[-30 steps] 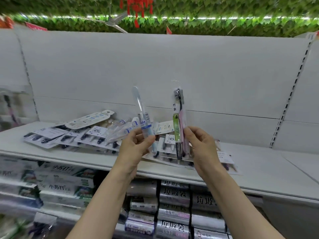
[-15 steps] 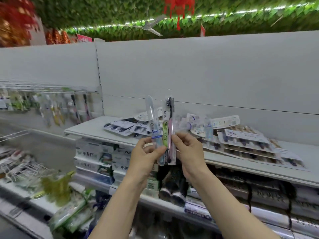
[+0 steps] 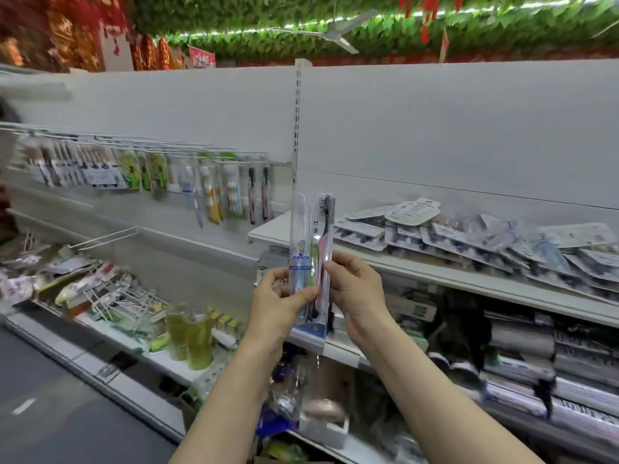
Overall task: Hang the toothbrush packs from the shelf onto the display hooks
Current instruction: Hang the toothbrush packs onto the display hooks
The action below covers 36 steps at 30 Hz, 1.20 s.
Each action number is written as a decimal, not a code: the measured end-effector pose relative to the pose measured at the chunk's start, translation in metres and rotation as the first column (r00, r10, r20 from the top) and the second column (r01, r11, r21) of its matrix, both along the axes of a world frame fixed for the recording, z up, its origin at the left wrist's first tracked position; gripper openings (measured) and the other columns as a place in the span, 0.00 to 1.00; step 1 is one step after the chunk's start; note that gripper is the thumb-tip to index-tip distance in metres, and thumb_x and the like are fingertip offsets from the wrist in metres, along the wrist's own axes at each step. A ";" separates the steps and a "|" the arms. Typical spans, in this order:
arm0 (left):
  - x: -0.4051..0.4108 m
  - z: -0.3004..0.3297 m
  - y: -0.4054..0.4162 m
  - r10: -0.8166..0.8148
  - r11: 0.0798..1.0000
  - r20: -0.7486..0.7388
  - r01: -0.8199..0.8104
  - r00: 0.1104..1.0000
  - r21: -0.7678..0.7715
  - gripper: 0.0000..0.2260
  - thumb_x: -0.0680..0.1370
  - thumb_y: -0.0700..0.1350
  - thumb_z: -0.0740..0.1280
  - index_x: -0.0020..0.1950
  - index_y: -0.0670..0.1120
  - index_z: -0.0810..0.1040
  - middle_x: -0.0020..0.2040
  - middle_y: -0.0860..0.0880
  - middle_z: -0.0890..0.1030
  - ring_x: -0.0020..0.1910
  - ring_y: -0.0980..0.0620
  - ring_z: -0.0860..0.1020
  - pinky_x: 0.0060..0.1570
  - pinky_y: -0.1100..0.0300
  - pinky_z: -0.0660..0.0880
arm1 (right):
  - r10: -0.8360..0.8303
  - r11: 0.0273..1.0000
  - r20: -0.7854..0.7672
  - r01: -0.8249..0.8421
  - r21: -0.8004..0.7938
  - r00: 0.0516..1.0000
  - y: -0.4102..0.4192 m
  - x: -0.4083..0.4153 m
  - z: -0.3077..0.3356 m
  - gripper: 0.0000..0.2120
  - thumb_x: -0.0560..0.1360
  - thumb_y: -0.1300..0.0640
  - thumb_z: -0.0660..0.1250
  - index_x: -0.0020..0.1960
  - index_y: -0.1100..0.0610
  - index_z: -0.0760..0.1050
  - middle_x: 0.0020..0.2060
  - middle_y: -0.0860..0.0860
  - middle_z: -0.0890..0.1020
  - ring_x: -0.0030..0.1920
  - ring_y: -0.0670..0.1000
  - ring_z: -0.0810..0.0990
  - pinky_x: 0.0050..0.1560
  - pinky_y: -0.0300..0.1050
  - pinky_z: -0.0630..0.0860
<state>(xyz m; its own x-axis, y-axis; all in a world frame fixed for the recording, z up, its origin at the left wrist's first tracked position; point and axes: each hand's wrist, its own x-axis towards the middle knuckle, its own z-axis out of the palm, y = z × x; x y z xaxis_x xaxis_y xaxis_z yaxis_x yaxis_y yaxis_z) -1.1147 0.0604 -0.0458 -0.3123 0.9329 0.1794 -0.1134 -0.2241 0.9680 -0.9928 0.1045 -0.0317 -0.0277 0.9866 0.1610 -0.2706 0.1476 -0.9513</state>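
A person stands in a shop aisle, both bare forearms reaching forward at chest height. The left hand (image 3: 281, 296) pinches a clear toothbrush pack (image 3: 299, 259) between thumb and curled fingers, holding it upright. The right hand (image 3: 355, 289) grips a second pack, a pink and black toothbrush pack (image 3: 324, 249), also upright, its dark bristles at the top. The two packs stand side by side, touching or very nearly so.

To the right, more toothbrush packs (image 3: 469, 236) lie in a loose, overlapping heap on a white shelf (image 3: 469, 283). To the upper left, a row of display hooks (image 3: 140, 147) juts from the back panel, already carrying hung packs (image 3: 214, 192); that part of the view is blurred.

The step in hand looks like carrying these two packs over to the hooks. To do it well, each pack should probably stay upright, gripped low so the hanging hole at the top is free, and be matched to a hook with the same product; the pink and black brushes hang at the right end of the row.

The clear pack carries a blue band reading roughly "DRBOR" beneath a small cartoon figure. The other pack shows two vertical Chinese characters, too small to read surely. Shelf stock below has writing, illegible here.
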 end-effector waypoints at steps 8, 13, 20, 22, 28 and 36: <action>-0.078 -0.022 0.023 0.057 0.998 -0.052 -0.058 0.997 -0.015 0.19 0.69 0.38 0.78 0.55 0.48 0.75 0.43 0.45 0.85 0.43 0.46 0.85 0.51 0.47 0.81 | -0.043 0.998 0.029 0.042 0.040 0.999 0.039 -0.089 0.013 0.10 0.76 0.48 0.72 0.51 0.54 0.82 0.48 0.55 0.87 0.55 0.62 0.84 0.60 0.65 0.78; -0.129 -0.032 0.063 0.059 0.998 -0.090 -0.061 0.994 -0.012 0.19 0.69 0.40 0.79 0.54 0.51 0.75 0.44 0.47 0.86 0.42 0.48 0.85 0.49 0.46 0.81 | -0.054 0.996 0.033 0.051 0.071 0.998 0.086 -0.139 0.015 0.08 0.76 0.49 0.73 0.45 0.54 0.83 0.49 0.61 0.85 0.52 0.63 0.83 0.61 0.67 0.77; -0.201 -0.028 0.148 0.017 0.997 -0.125 -0.027 0.992 -0.076 0.19 0.71 0.42 0.78 0.58 0.50 0.76 0.48 0.50 0.85 0.48 0.51 0.83 0.53 0.52 0.79 | -0.165 0.982 -0.022 0.167 0.090 0.986 0.188 -0.196 0.032 0.15 0.74 0.48 0.75 0.57 0.53 0.80 0.50 0.53 0.86 0.54 0.54 0.84 0.61 0.60 0.79; -0.221 -0.023 0.173 -0.001 0.995 -0.110 -0.009 0.994 -0.094 0.19 0.71 0.42 0.78 0.57 0.51 0.76 0.50 0.50 0.84 0.49 0.51 0.82 0.51 0.55 0.78 | -0.195 0.977 -0.026 0.196 0.089 0.981 0.220 -0.206 0.044 0.15 0.73 0.49 0.76 0.57 0.54 0.80 0.50 0.53 0.86 0.54 0.55 0.84 0.60 0.59 0.80; -0.271 -0.022 0.229 0.003 0.995 -0.119 -0.015 0.993 -0.103 0.19 0.71 0.41 0.78 0.57 0.51 0.75 0.50 0.49 0.85 0.50 0.50 0.83 0.50 0.56 0.77 | -0.250 0.966 0.032 0.247 0.079 0.968 0.288 -0.247 0.050 0.13 0.73 0.53 0.76 0.55 0.58 0.81 0.45 0.51 0.83 0.46 0.51 0.81 0.51 0.48 0.78; -0.305 -0.029 0.269 -0.050 0.992 -0.070 0.041 0.996 -0.119 0.17 0.72 0.39 0.77 0.56 0.51 0.75 0.50 0.50 0.85 0.50 0.51 0.83 0.51 0.55 0.78 | -0.315 0.948 0.112 0.307 0.084 0.942 0.326 -0.278 0.041 0.11 0.73 0.56 0.77 0.53 0.58 0.82 0.45 0.53 0.84 0.48 0.53 0.82 0.57 0.52 0.79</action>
